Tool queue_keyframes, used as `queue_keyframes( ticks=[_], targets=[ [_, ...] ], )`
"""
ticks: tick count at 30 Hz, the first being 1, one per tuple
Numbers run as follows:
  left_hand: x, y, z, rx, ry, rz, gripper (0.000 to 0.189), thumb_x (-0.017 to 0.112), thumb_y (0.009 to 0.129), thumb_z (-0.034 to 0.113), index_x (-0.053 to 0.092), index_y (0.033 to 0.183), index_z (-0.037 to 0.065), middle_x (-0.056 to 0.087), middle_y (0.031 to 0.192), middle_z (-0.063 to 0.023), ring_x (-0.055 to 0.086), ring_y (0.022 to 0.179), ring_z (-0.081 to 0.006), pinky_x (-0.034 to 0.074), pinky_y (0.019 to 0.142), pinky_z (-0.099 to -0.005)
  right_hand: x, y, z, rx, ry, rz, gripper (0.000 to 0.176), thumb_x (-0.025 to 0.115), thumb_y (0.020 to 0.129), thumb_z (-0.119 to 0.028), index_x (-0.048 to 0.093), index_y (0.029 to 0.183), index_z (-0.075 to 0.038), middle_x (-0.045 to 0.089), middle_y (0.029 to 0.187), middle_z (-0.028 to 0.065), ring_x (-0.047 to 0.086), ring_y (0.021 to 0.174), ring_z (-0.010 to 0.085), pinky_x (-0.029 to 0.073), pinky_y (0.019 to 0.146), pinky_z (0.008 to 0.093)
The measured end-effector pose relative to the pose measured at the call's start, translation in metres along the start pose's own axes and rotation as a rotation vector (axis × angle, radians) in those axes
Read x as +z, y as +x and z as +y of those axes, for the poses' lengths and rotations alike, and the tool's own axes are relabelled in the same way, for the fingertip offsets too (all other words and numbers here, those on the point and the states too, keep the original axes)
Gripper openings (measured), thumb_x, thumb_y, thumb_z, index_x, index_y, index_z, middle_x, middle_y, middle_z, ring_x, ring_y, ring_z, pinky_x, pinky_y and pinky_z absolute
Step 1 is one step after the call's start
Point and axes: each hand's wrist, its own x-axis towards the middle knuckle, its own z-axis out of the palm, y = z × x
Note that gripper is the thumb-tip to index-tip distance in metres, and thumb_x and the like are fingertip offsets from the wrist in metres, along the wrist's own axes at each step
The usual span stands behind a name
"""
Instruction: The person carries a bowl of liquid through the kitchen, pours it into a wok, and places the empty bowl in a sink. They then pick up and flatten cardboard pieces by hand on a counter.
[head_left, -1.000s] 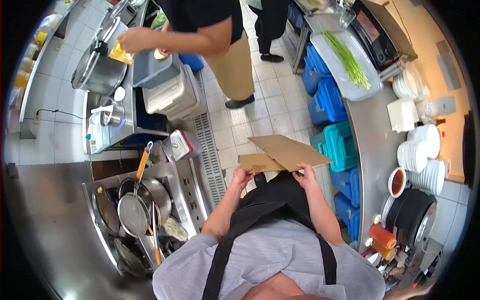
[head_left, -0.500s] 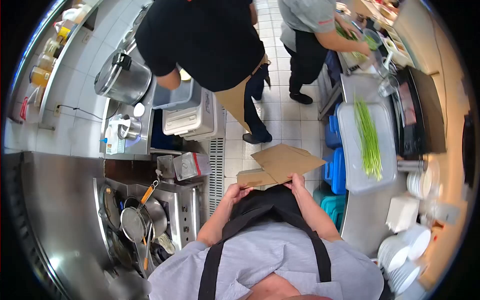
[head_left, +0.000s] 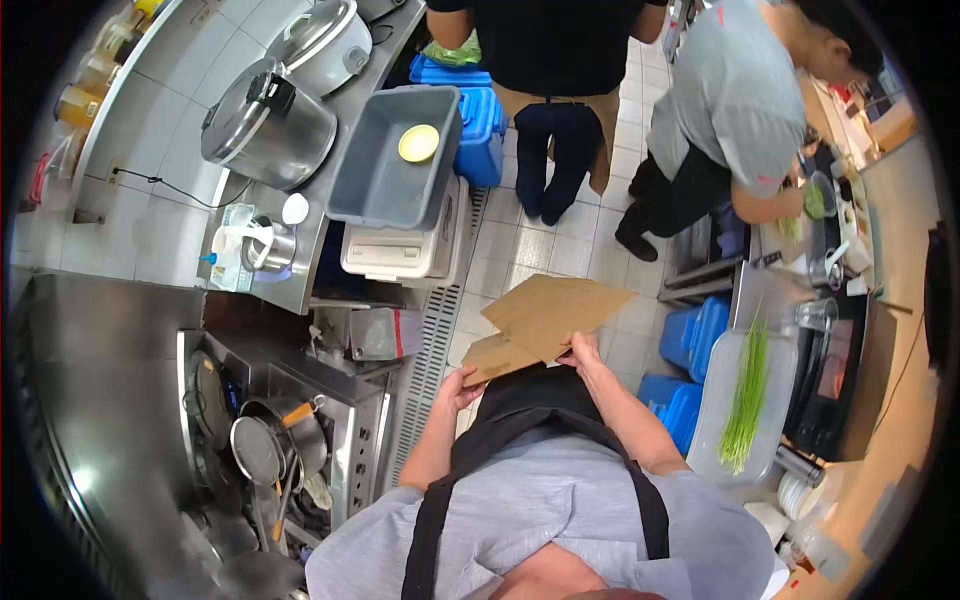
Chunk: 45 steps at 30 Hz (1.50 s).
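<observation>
A folded piece of brown cardboard (head_left: 550,310) spans the space between my hands, in front of my black apron. My left hand (head_left: 459,388) is closed on its lower left corner, where a smaller flap (head_left: 497,358) lies. On the near right edge, my right hand (head_left: 582,352) grips the same cardboard, thumb on top. The larger panel points away from me over the tiled floor. My fingertips beneath the cardboard are hidden.
A grey tub (head_left: 390,170) with a yellow bowl (head_left: 418,143) stands ahead left, near a steel cooker (head_left: 270,125). The stove (head_left: 345,440) is at my left. To the right, green stalks (head_left: 745,400) lie on a translucent lid (head_left: 708,440). Two people (head_left: 720,100) (head_left: 555,60) stand ahead.
My view has turned and moved forward, the cardboard still in both hands. The person in black has moved away from the grey tub, whose yellow bowl now shows fully.
</observation>
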Motion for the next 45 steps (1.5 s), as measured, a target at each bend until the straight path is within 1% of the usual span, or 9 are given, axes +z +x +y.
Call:
queue_keyframes(
  ticks=[4, 9, 19, 22, 24, 27, 32, 37, 45],
  targets=[
    [0.005, 0.051, 0.045, -0.161, 0.199, -0.119, 0.031, 0.056, 0.1, 0.026, 0.061, 0.122, 0.005, 0.07, 0.113, -0.0128, 0.069, 0.099, -0.0265, 0.057, 0.09, -0.0409, 0.043, 0.028, -0.065, -0.064, -0.157, -0.021, 0.038, 0.06, 0.079, -0.007, 0.059, 0.115, 0.005, 0.065, 0.104, 0.0223, 0.07, 0.087, 0.0355, 0.063, 0.066, 0.0448],
    [0.035, 0.133, 0.096, -0.24, 0.387, -0.151, 0.037, 0.051, 0.1, 0.026, 0.064, 0.123, 0.001, 0.073, 0.112, -0.0153, 0.07, 0.077, -0.0239, 0.058, 0.061, -0.0387, 0.095, 0.064, -0.152, -0.224, -0.496, 0.118, 0.025, 0.059, 0.078, -0.011, 0.071, 0.084, 0.011, 0.07, 0.072, 0.0235, 0.07, 0.054, 0.033, 0.058, 0.054, 0.0415],
    [0.263, 0.215, 0.213, -0.392, 0.088, -0.242, 0.04, 0.043, 0.1, 0.015, 0.051, 0.133, -0.007, 0.064, 0.117, -0.0332, 0.073, 0.094, -0.0317, 0.065, 0.07, -0.029, 0.152, 0.162, -0.402, -0.378, -0.988, 0.168, 0.034, 0.054, 0.08, -0.02, 0.073, 0.087, 0.008, 0.071, 0.076, 0.0269, 0.074, 0.068, 0.0353, 0.058, 0.072, 0.0426],
    [0.349, 0.183, 0.278, -0.216, 0.602, -0.172, 0.037, 0.043, 0.098, 0.011, 0.056, 0.13, -0.002, 0.066, 0.114, -0.0292, 0.073, 0.094, -0.033, 0.065, 0.069, -0.0301, 0.151, 0.211, -0.471, -0.46, -1.021, 0.244, 0.035, 0.054, 0.078, -0.02, 0.072, 0.087, 0.008, 0.069, 0.075, 0.0283, 0.072, 0.074, 0.0358, 0.057, 0.076, 0.0431],
    [0.445, 0.091, 0.35, 0.186, 1.317, -0.11, 0.034, 0.048, 0.095, 0.01, 0.058, 0.125, -0.003, 0.069, 0.103, -0.028, 0.073, 0.092, -0.0366, 0.062, 0.076, -0.0369, 0.156, 0.209, -0.542, -0.412, -1.027, 0.237, 0.036, 0.055, 0.079, -0.023, 0.074, 0.089, 0.006, 0.071, 0.089, 0.0292, 0.071, 0.094, 0.0395, 0.054, 0.087, 0.045],
    [0.526, 0.034, 0.429, 0.778, 1.898, -0.333, 0.03, 0.058, 0.094, 0.019, 0.058, 0.11, -0.006, 0.069, 0.088, -0.0268, 0.071, 0.087, -0.0394, 0.056, 0.073, -0.0441, 0.152, 0.248, -0.608, -0.493, -1.037, 0.287, 0.034, 0.054, 0.079, -0.023, 0.073, 0.085, 0.005, 0.071, 0.081, 0.027, 0.072, 0.082, 0.0398, 0.055, 0.08, 0.0466],
    [0.674, -0.199, 0.559, 1.193, 1.818, -0.742, 0.03, 0.066, 0.093, 0.028, 0.05, 0.09, 0.003, 0.062, 0.077, -0.0178, 0.062, 0.069, -0.0437, 0.053, 0.064, -0.0474, 0.154, 0.282, -0.705, -0.501, -0.941, 0.335, 0.034, 0.052, 0.078, -0.02, 0.071, 0.084, 0.007, 0.069, 0.078, 0.0288, 0.071, 0.079, 0.0433, 0.055, 0.076, 0.0478],
    [0.739, -0.248, 0.626, 2.097, 1.826, -0.762, 0.02, 0.069, 0.083, 0.023, 0.056, 0.081, 0.007, 0.049, 0.069, -0.0068, 0.053, 0.045, -0.0173, 0.038, 0.035, -0.0375, 0.128, 0.371, -0.774, -0.699, -1.024, 0.428, 0.035, 0.053, 0.077, -0.02, 0.07, 0.085, 0.009, 0.067, 0.085, 0.0346, 0.069, 0.086, 0.0477, 0.055, 0.075, 0.0485],
    [0.868, -0.179, 0.762, 2.055, 1.335, -0.931, 0.016, 0.07, 0.083, 0.019, 0.064, 0.089, 0.006, 0.057, 0.069, -0.0051, 0.05, 0.048, -0.0136, 0.038, 0.043, -0.0292, 0.123, 0.41, -0.95, -0.621, -0.947, 0.521, 0.042, 0.05, 0.081, -0.027, 0.068, 0.086, 0.011, 0.065, 0.088, 0.0373, 0.067, 0.09, 0.0497, 0.051, 0.08, 0.0522]
  ],
)
